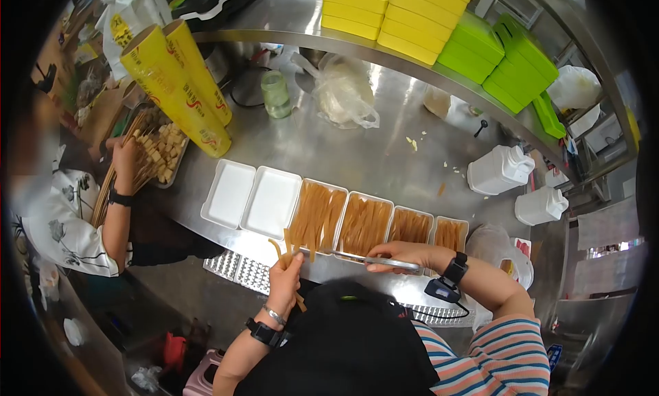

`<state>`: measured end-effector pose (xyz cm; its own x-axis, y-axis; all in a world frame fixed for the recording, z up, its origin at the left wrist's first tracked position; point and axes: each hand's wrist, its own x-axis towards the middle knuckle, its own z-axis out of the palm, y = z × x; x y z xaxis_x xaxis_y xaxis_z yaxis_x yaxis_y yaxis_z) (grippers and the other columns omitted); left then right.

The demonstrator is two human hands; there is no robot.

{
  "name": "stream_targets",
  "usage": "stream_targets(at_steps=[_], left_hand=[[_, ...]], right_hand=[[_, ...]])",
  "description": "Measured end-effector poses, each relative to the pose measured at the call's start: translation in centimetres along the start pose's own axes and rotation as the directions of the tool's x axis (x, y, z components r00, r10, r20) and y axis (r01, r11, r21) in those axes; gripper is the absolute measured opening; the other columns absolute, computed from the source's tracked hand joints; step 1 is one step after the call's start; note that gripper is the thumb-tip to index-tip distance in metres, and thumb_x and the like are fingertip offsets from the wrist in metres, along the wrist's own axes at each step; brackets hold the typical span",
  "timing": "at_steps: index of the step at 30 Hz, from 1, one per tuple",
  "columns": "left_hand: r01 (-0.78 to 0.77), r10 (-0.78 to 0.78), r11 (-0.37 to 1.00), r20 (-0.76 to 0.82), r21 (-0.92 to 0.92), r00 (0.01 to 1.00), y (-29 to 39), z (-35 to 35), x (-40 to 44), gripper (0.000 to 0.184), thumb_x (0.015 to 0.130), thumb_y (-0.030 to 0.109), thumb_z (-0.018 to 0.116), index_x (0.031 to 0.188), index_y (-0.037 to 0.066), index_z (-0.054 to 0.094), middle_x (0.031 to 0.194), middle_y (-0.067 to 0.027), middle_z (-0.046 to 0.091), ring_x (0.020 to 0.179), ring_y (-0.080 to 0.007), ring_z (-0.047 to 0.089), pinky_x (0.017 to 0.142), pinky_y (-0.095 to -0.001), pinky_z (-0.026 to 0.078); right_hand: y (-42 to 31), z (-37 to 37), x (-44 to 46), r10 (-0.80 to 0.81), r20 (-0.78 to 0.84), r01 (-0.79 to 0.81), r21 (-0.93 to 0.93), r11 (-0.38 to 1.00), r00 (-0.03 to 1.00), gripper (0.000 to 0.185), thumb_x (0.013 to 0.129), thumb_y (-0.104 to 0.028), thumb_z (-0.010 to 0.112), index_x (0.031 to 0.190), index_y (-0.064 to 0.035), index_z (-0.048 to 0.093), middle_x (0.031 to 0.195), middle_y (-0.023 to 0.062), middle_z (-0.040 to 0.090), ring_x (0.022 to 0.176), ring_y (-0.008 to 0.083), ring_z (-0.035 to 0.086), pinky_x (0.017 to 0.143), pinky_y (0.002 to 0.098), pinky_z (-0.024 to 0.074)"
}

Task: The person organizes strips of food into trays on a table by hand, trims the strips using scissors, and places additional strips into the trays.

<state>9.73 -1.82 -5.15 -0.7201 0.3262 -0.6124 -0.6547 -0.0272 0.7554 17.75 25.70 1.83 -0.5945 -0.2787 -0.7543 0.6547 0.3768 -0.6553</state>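
My left hand (285, 279) is closed around a few flat brown strips (276, 248) at the front edge of the metal counter. In my right hand (405, 252) is a long silver metal tool (395, 263); its thin end points left towards my left hand, and its exact kind is unclear. Just beyond both hands stands a row of white trays. Brown strips fill the wide tray (316, 214), where some hang over the front rim, and the tray beside it (366, 223). Smaller trays of strips (410, 226) sit further right. Two white trays (271, 200) at the left show bare bottoms.
A co-worker's hand (124, 156) holds thin sticks at the left, beside a tray of pale cubes (161, 151). Yellow rolls (180, 87) stand nearby. Behind are a glass jar (276, 94), a plastic bag (343, 90), white jugs (501, 169) and a shelf of yellow boxes (419, 22).
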Motion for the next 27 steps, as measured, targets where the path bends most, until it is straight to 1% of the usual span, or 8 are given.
stream_targets(at_steps=[1,7,11,13,16,18,23,27], left_hand=[[0.004,-0.004,1.0,-0.009,-0.023,1.0,-0.2,0.1,0.1,0.018,0.083,0.022,0.068,0.081,0.008,0.058,0.056,0.0088,0.04,0.04,0.0003,0.029,0.035,-0.0168,0.021],[0.022,-0.023,0.998,0.022,0.052,0.999,-0.6,0.8,0.7,0.016,0.081,0.019,0.07,0.084,0.006,0.061,0.056,0.0087,0.041,0.041,0.0,0.03,0.036,-0.0167,0.022],[0.063,-0.065,0.989,0.011,0.137,0.998,0.0,0.9,0.2,0.017,0.086,0.023,0.066,0.081,0.007,0.06,0.056,0.0085,0.041,0.042,0.0,0.03,0.036,-0.0165,0.022],[-0.037,0.034,0.994,-0.034,-0.104,0.999,-0.8,0.0,0.7,0.022,0.091,0.028,0.058,0.079,0.009,0.058,0.058,0.0079,0.041,0.042,-0.0001,0.028,0.036,-0.0166,0.022],[-0.037,0.027,0.99,-0.069,-0.136,0.997,-1.4,-0.3,0.8,0.025,0.095,0.031,0.05,0.081,0.011,0.053,0.06,0.0071,0.042,0.042,-0.0004,0.028,0.037,-0.0157,0.02],[-0.013,0.0,0.989,-0.086,-0.148,0.996,-1.1,0.2,0.4,0.022,0.092,0.029,0.055,0.078,0.013,0.052,0.061,0.007,0.042,0.045,-0.0001,0.03,0.036,-0.0161,0.022],[-0.123,0.123,0.992,-0.02,0.009,0.992,-1.2,0.6,0.5,0.024,0.083,0.016,0.068,0.08,0.013,0.045,0.07,0.002,0.056,0.046,-0.0009,0.035,0.036,-0.0162,0.025],[-0.101,0.101,0.995,-0.021,0.012,0.995,-0.8,1.2,0.5,0.027,0.079,0.007,0.069,0.083,0.011,0.042,0.076,-0.0016,0.06,0.048,-0.0014,0.041,0.035,-0.0163,0.026]], right_hand=[[0.2,-0.1,0.5,-0.008,0.024,0.008,-0.018,1.0,1.0,0.057,0.079,-0.055,0.063,0.11,-0.0081,0.057,0.061,-0.0051,0.042,0.051,0.0054,0.04,0.045,0.0219,0.0296],[-0.2,-0.1,0.8,0.011,0.056,-0.012,0.012,1.0,0.998,0.056,0.079,-0.055,0.063,0.111,-0.0095,0.057,0.062,-0.0057,0.043,0.052,0.0053,0.04,0.046,0.0216,0.0302],[-0.9,-0.1,0.1,0.043,0.057,-0.043,0.011,0.999,0.997,0.054,0.08,-0.054,0.063,0.111,-0.0102,0.057,0.062,-0.0065,0.041,0.052,0.0051,0.039,0.046,0.0217,0.0296],[-0.6,0.0,0.4,0.023,0.087,-0.028,0.064,0.998,0.996,0.051,0.081,-0.054,0.061,0.108,-0.011,0.058,0.061,-0.0066,0.041,0.051,0.0047,0.039,0.046,0.0213,0.0298],[-0.1,0.2,1.3,0.0,0.076,-0.003,0.049,0.999,0.997,0.048,0.083,-0.053,0.06,0.105,-0.0114,0.058,0.06,-0.0065,0.041,0.05,0.0046,0.039,0.045,0.0209,0.0297],[0.0,0.4,1.7,-0.008,0.075,0.004,0.049,0.999,0.997,0.046,0.083,-0.054,0.06,0.102,-0.0114,0.058,0.06,-0.0064,0.04,0.05,0.0046,0.039,0.045,0.0208,0.0298],[-0.1,0.8,2.8,-0.036,0.083,0.032,0.052,0.998,0.996,0.045,0.082,-0.054,0.059,0.095,-0.0113,0.058,0.06,-0.0062,0.041,0.049,0.0048,0.039,0.044,0.0211,0.0305],[-0.5,1.0,3.2,-0.053,0.07,0.049,0.056,0.997,0.996,0.043,0.082,-0.053,0.061,0.094,-0.0113,0.058,0.06,-0.0061,0.042,0.049,0.0048,0.04,0.044,0.0209,0.0306]])
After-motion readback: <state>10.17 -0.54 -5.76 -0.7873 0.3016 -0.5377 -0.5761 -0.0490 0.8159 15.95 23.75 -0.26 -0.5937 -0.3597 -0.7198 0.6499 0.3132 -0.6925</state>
